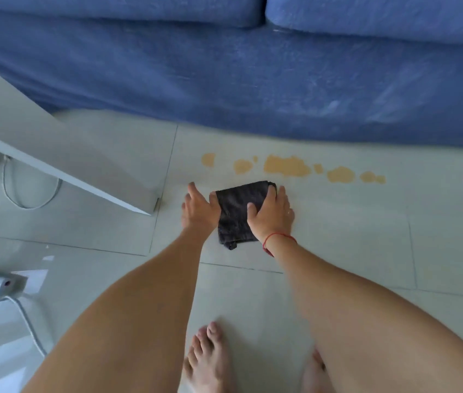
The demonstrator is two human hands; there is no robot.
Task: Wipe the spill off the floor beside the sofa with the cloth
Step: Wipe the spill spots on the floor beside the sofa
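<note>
Yellowish spill is lying in a left-to-right trail just beyond the cloth, which both flat hands, left and right, are pressing to the floor near the sofa.

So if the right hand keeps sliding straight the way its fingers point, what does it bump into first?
The right hand lies flat on the dark cloth, fingers pointing toward the sofa. Going straight on, it would probably reach the big yellow puddle of the spill first, well before the sofa.
</note>
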